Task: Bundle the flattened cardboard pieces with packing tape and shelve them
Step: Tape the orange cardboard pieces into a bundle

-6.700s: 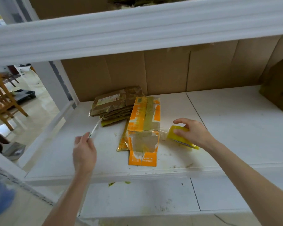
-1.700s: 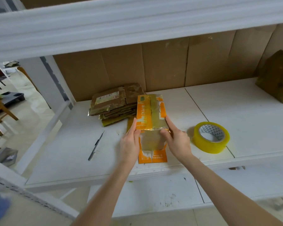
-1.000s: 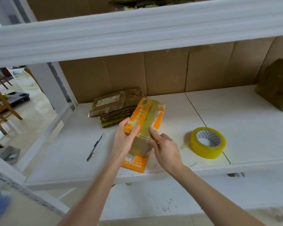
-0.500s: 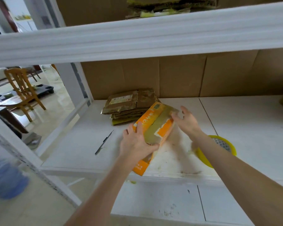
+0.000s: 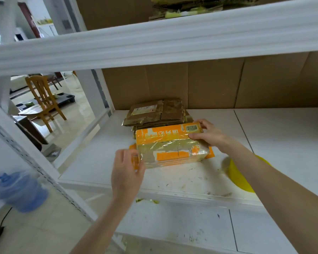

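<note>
Head view: taped orange bundle [image 5: 170,143] between hands; left hand [image 5: 127,169] and right hand [image 5: 208,135] grip its ends.

Person, one entry: left hand [image 5: 127,173] and right hand [image 5: 211,135] are showing bare; left forearm [image 5: 103,222] and right forearm [image 5: 264,180] are showing bare, uncovered throughout.

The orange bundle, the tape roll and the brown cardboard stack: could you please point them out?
orange bundle [image 5: 165,133], head view, its orange upper band.
tape roll [image 5: 239,178], head view, its yellow outer wall.
brown cardboard stack [image 5: 170,110], head view, middle of the top sheet.
</note>
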`<state>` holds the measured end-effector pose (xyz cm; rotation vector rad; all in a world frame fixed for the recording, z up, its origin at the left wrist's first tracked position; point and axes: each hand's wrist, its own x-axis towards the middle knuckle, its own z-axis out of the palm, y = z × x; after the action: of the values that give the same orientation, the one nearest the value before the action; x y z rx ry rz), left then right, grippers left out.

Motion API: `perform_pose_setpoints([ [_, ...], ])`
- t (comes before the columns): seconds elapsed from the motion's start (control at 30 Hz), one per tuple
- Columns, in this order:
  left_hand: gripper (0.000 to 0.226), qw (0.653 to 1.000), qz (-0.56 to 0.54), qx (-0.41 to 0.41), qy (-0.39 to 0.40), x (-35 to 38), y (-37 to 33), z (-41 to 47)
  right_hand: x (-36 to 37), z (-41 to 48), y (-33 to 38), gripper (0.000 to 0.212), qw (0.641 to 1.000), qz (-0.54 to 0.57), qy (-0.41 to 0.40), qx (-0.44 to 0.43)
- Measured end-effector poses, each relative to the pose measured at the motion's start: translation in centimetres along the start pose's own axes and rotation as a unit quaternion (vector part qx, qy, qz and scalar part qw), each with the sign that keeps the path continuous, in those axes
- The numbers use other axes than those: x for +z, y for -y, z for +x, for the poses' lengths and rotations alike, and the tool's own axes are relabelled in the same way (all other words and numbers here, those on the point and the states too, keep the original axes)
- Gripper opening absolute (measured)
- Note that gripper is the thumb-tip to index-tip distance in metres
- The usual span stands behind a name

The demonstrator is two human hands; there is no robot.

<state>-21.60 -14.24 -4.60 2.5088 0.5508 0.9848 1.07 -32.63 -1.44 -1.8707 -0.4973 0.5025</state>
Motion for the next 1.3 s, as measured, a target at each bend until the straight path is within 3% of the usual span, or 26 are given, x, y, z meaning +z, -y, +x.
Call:
perform_pose_setpoints([
  [0.03, 0.015, 0.996, -0.064, -0.054, 0.01, 0.3, -0.7, -1.1, -0.2, -0.1, 0.0, 0.05, 1.0, 0.005, 0.001, 0.001],
  [0.07, 0.009, 0.977, -0.143, -0.138, 0.072, 0.8, -1.6, -1.9, -0.3, -0.3, -0.1, 0.049, 1.0, 0.006, 0.0, 0.0],
  [0.13, 0.01, 0.861, -0.313, -0.319, 0.242, 1.3, -3.7, -2.4, -0.4, -0.8, -0.3, 0.045, 1.0, 0.011, -0.006, -0.005],
  [0.17, 0.016, 0.805, -0.369, -0.369, 0.281, 1.4, -4.5, -2.1, -0.5, -1.2, -0.3, 0.042, 1.0, 0.017, -0.009, -0.01],
  [0.2, 0.016, 0.784, -0.395, -0.381, 0.289, 1.5, -5.2, -1.7, -0.6, -1.7, -0.4, 0.038, 0.999, 0.028, -0.016, -0.016],
  [0.27, 0.012, 0.797, -0.422, -0.349, 0.255, 1.7, -6.5, -0.9, -0.9, -3.2, -0.2, 0.033, 0.997, 0.057, -0.037, -0.026],
  [0.33, 0.015, 0.833, -0.42, -0.294, 0.209, 1.8, -7.9, -0.2, -1.0, -4.9, 0.4, 0.031, 0.994, 0.085, -0.048, -0.041],
  [0.47, 0.04, 0.915, -0.34, -0.164, 0.142, 1.6, -10.1, 1.2, -0.5, -8.5, 2.1, 0.035, 0.985, 0.132, -0.07, -0.08],
  [0.63, 0.048, 0.946, -0.308, -0.057, 0.085, 0.3, -11.2, 2.4, -1.5, -12.9, 3.7, 0.026, 0.978, 0.144, -0.111, -0.101],
  [0.7, 0.045, 0.948, -0.3, -0.032, 0.107, 0.2, -11.4, 2.9, -1.4, -14.0, 3.6, 0.029, 0.976, 0.163, -0.12, -0.077],
  [0.87, 0.026, 0.914, -0.317, -0.098, 0.234, 2.5, -10.3, 2.0, 0.6, -14.8, 1.1, 0.043, 0.982, 0.108, -0.15, 0.036],
  [0.97, 0.037, 0.898, -0.31, -0.147, 0.276, 4.7, -8.5, 1.2, 1.9, -14.1, 0.0, 0.057, 0.982, 0.054, -0.176, 0.053],
  [1.1, 0.028, 0.902, -0.303, -0.179, 0.252, 6.4, -7.3, 1.9, 2.6, -12.1, 0.3, 0.061, 0.983, -0.038, -0.177, 0.02],
  [1.3, 0.034, 0.927, -0.291, -0.134, 0.194, 6.6, -6.9, 3.9, 2.4, -8.7, 0.6, 0.04, 0.988, -0.028, -0.149, 0.015],
])
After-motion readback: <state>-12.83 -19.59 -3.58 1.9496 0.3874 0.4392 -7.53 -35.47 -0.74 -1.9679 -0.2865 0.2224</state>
